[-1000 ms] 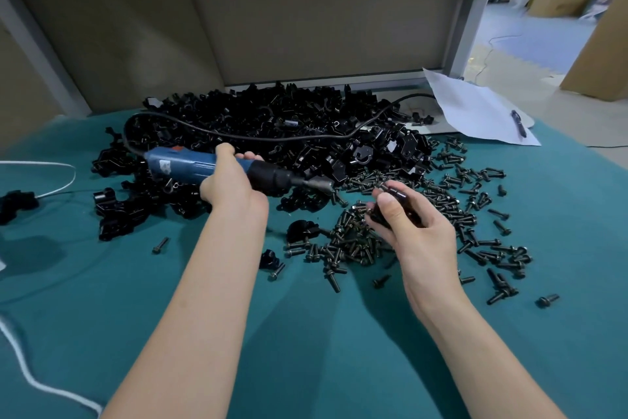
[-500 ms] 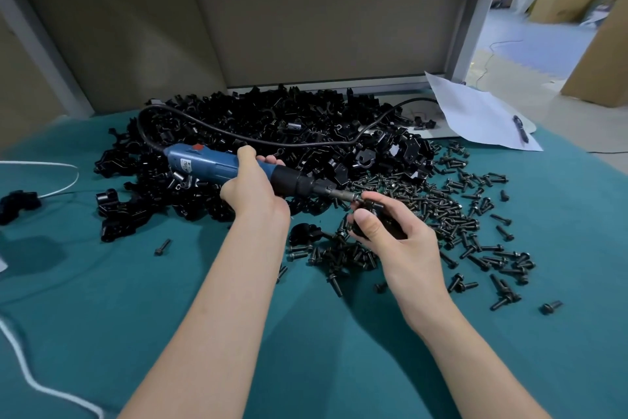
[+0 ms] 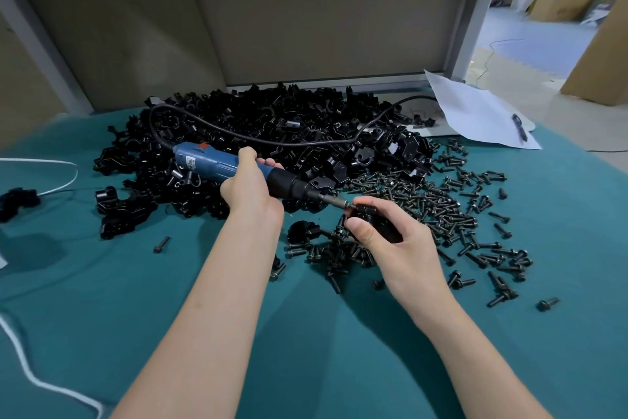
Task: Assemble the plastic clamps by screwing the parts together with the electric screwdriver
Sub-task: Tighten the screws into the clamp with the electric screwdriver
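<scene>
We see the electric screwdriver (image 3: 217, 165) above the green counter (image 3: 102, 299), in front of the pile of black clamp parts (image 3: 272, 126). Our left hand (image 3: 249, 192) is wrapped around its blue body, with the fingers curled tight. The tool lies almost level, its long axis going from left to right, and its bit points right, meeting the black clamp (image 3: 382, 226). Our right hand (image 3: 397, 242) grips this clamp, thumb pressed on it, just above the scattered screws (image 3: 441, 208).
</scene>
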The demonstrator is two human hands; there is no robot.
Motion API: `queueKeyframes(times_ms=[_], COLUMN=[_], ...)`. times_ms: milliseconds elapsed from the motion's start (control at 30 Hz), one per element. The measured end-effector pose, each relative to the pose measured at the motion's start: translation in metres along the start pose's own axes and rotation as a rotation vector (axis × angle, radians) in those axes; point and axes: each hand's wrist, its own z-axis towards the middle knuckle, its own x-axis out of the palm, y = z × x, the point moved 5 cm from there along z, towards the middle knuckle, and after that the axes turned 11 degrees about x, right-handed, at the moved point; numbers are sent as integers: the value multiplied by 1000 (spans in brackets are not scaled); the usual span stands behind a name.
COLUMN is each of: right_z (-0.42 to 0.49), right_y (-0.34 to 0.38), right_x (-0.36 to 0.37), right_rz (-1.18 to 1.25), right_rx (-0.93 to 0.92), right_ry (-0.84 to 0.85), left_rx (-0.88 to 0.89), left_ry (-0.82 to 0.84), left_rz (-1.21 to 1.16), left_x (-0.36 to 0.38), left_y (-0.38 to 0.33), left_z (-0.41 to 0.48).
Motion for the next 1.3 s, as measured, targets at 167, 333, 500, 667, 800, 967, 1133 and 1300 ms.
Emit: queueKeyframes(times_ms=[167, 333, 500, 667, 800, 967, 1133, 1300], right_z=[-2, -3, -3, -4, -4, -2, -2, -2], right_y=[-1, -1, 1, 3, 3, 2, 1, 2], right_x=[0, -3, -4, -5, -3, -4, -4, -2], right_rz=[-53, -36, 34, 49, 77, 150, 154, 210], right_rx=[-15, -27, -8, 18, 15, 19, 24, 42], right_ry=[-21, -67, -95, -114, -106, -119, -106, -94], left_rx=[14, -2, 1, 56, 53, 79, 86, 91], left_ry=[-3, -29, -18, 10, 14, 24, 20, 21], left_rz=[21, 11, -27, -63, -77, -103, -128, -147], left_x=[-1, -1, 3, 8, 8, 9, 9, 8], left_y=[0, 4, 4, 2, 4, 7, 8, 8], left_z=[-1, -4, -8, -11, -11, -12, -9, -9])
